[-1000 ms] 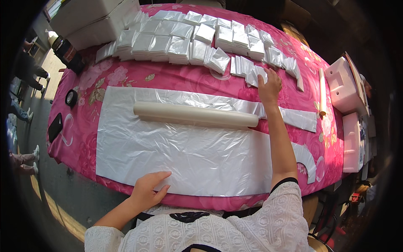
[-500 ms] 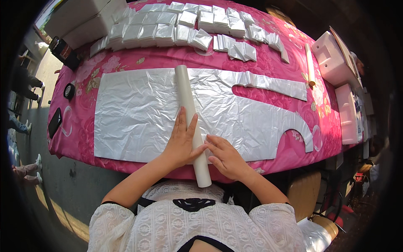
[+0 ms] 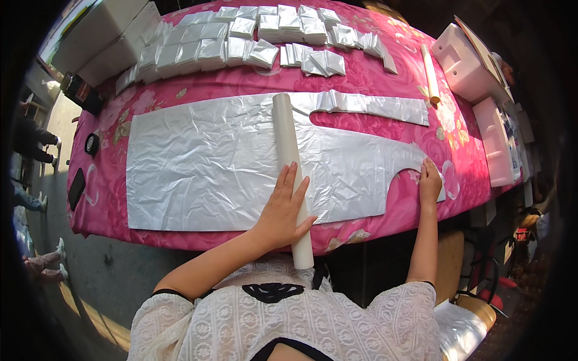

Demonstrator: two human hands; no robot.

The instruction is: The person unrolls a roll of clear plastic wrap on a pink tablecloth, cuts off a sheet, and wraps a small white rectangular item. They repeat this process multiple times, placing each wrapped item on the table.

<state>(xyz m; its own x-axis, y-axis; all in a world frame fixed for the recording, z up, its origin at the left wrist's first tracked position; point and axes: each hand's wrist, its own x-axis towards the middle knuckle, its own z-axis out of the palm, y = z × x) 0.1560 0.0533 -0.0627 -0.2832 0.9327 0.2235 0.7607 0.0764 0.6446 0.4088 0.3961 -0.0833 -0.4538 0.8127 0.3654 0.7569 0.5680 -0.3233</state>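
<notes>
A large white plastic sheet [image 3: 198, 162], cut with strap-like ends on its right side, lies spread and wrinkled on the table. Across it, running from near its far edge out past the near table edge, rests a long whitish tube [image 3: 285, 133]. My left hand [image 3: 283, 212] lies on the tube's nearer half with fingers stretched and thumb apart. At the right end, my right hand [image 3: 430, 180] has its fingers closed together on the sheet's curved strap; the fingertips' grip is partly hidden.
A pink flowered cloth [image 3: 241, 84] covers the table. Stacks of folded plastic squares [image 3: 211, 51] line the far side. At right are a thin roll [image 3: 430, 75] and foam boxes [image 3: 466, 63]; at left, a phone [image 3: 76, 188], a tape roll [image 3: 91, 144] and a dark jar [image 3: 81, 93].
My right hand has left the tube's side and reached right to the curved strap. The tube, with my left hand on it, has shifted right across the sheet.
</notes>
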